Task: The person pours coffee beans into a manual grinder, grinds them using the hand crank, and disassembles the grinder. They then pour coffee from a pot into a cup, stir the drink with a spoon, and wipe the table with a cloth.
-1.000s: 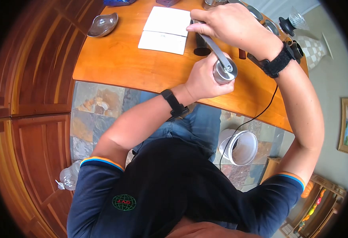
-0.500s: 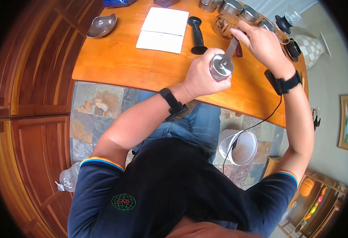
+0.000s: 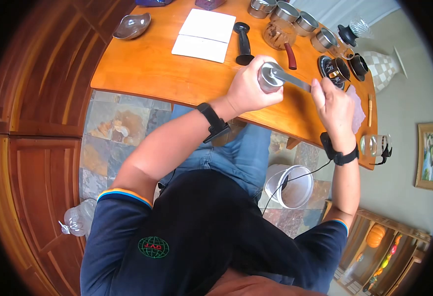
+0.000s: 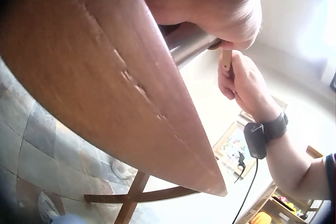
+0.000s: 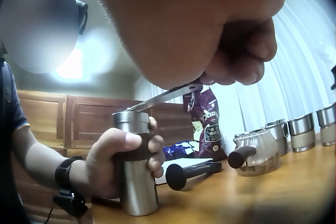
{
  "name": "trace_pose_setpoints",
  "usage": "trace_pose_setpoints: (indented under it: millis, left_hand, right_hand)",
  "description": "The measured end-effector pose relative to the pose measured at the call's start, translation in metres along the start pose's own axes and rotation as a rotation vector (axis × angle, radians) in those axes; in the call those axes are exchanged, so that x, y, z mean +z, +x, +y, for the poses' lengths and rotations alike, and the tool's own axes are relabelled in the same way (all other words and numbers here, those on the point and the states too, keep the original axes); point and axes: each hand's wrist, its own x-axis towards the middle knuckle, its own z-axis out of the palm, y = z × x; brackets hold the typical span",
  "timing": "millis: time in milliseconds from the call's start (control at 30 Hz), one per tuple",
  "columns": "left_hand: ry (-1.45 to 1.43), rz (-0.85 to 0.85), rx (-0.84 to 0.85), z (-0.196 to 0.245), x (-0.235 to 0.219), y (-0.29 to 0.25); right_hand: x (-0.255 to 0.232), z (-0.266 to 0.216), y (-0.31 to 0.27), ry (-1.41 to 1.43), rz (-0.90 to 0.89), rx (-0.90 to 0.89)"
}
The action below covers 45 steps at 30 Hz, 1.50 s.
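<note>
A steel cylindrical grinder stands upright in the left hand, whose fingers wrap round its dark middle band in the right wrist view. From its top a flat metal crank arm reaches out to the right. The right hand grips the outer end of that crank, its fingers curled round and hiding the knob. In the left wrist view part of the steel body shows beneath the left hand, with the right hand beyond it.
On the wooden table are a white pad, a black tamper-like tool, a glass pot with a red handle, several metal cups, a black cup and a glass bowl. A white bucket stands on the floor.
The right hand has swung the crank from pointing up and left, through upward, round to the right, and has come nearer the body. The left hand still grips the grinder, slightly shifted up and left.
</note>
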Motion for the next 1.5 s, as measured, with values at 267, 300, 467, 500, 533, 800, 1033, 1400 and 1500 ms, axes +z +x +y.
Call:
trace_pose_setpoints:
  millis: [267, 300, 467, 500, 533, 800, 1033, 1400, 1500]
  left_hand:
    - [0.05, 0.049, -0.006, -0.002, 0.007, -0.001]
    - [0.056, 0.067, -0.016, -0.003, 0.008, -0.001]
    - [-0.684, -0.043, -0.163, -0.008, 0.007, -0.014]
    - [-0.671, -0.072, -0.145, -0.007, 0.007, -0.009]
    - [-0.633, -0.108, -0.139, -0.003, 0.009, -0.013]
    - [-0.391, -0.317, -0.029, 0.013, 0.013, -0.008]
    - [-0.231, -0.364, 0.117, 0.023, 0.012, -0.001]
    - [0.013, -0.251, 0.092, 0.044, -0.001, 0.027]
    - [0.052, -0.193, 0.014, 0.046, -0.001, 0.013]
  right_hand:
    - [-0.014, -0.069, -0.037, 0.082, 0.162, -0.182]
    - [-0.014, -0.077, -0.036, 0.071, 0.173, -0.21]
    - [-0.005, -0.116, -0.013, 0.195, 0.222, -0.427]
    - [0.001, -0.119, -0.004, 0.134, 0.226, -0.453]
    - [0.006, -0.124, 0.004, 0.07, 0.23, -0.476]
    - [0.012, -0.139, 0.037, -0.014, 0.122, -0.539]
    - [0.005, -0.14, 0.033, -0.093, -0.038, -0.534]
    - [0.035, -0.144, 0.034, -0.507, 0.043, -0.425]
    - [0.001, -0.146, 0.038, -0.358, -0.131, -0.513]
